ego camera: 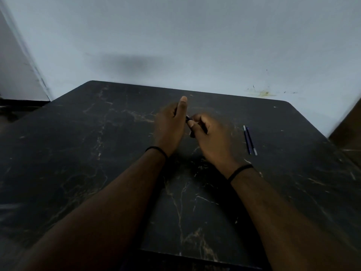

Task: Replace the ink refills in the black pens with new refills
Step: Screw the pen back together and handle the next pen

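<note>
Working one pen (189,119) mid-worktop (97,153): left hand (171,122) and right hand (207,133) both gripping it; two refills (250,140) lying right, awaiting use.

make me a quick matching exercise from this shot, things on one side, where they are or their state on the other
Things:
1. pen
2. two refills
3. black band
4. yellow stain

Places or states:
A. on the wall
B. held between both hands
C. around the left wrist
D. lying side by side on the table, right of the hands

Pairs: 1-B, 2-D, 3-C, 4-A
</note>
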### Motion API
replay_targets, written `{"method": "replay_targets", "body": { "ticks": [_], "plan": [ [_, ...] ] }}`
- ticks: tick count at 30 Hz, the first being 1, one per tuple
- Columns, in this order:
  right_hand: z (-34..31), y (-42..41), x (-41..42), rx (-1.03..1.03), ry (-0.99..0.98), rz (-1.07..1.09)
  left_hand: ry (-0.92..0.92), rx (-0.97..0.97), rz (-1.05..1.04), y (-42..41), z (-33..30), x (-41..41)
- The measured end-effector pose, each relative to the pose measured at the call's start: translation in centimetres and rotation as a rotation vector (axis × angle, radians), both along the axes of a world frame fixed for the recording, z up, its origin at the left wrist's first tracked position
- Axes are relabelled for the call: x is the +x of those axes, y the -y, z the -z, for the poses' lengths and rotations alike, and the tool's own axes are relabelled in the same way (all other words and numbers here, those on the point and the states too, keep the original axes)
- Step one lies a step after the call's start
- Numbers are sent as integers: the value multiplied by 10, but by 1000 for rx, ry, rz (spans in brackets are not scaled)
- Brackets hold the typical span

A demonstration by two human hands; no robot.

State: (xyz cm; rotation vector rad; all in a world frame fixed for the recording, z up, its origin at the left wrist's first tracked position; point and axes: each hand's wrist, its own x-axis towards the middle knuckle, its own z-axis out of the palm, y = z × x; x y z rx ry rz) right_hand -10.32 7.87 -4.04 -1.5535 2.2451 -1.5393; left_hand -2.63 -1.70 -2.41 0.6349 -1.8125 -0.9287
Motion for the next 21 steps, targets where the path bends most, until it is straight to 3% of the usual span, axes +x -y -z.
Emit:
{"method": "replay_targets", "body": {
  "ticks": [4, 9, 16, 21],
  "plan": [
    [-5, -4, -1, 157, -86, 47, 195, -119, -88, 3, 2, 2],
    [-14, -10, 1, 333, -162, 15, 167, -74, 0, 11, 6, 2],
    [-15, -7, 7, 305, -261, 122, 91, -76, 12, 11, 3, 4],
    [-18, -6, 9, 308, -283, 160, 132, -90, -29, 8, 1, 5]
  ]
}}
